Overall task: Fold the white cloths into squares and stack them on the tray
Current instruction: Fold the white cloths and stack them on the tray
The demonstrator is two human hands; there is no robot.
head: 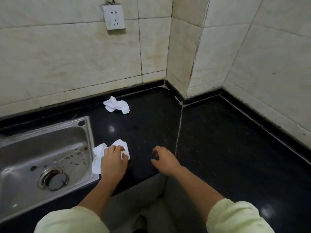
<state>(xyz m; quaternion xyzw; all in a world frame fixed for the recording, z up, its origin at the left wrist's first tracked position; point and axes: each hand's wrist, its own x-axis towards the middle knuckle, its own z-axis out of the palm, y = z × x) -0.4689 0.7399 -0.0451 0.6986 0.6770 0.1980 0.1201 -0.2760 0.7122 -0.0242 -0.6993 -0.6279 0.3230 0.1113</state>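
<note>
A crumpled white cloth [99, 153] lies on the black counter beside the sink's right rim. My left hand [113, 161] rests on top of it, fingers curled into the fabric and gripping it. A second crumpled white cloth [116, 105] lies farther back, near the wall. My right hand [164, 159] hovers over the counter's front edge to the right of the near cloth, fingers curled apart and holding nothing. No tray is in view.
A steel sink [87, 132] with a drain sits at the left. The black counter [218, 140] runs right into a tiled corner with a jutting wall column [185, 64]. A wall socket [114, 16] hangs above.
</note>
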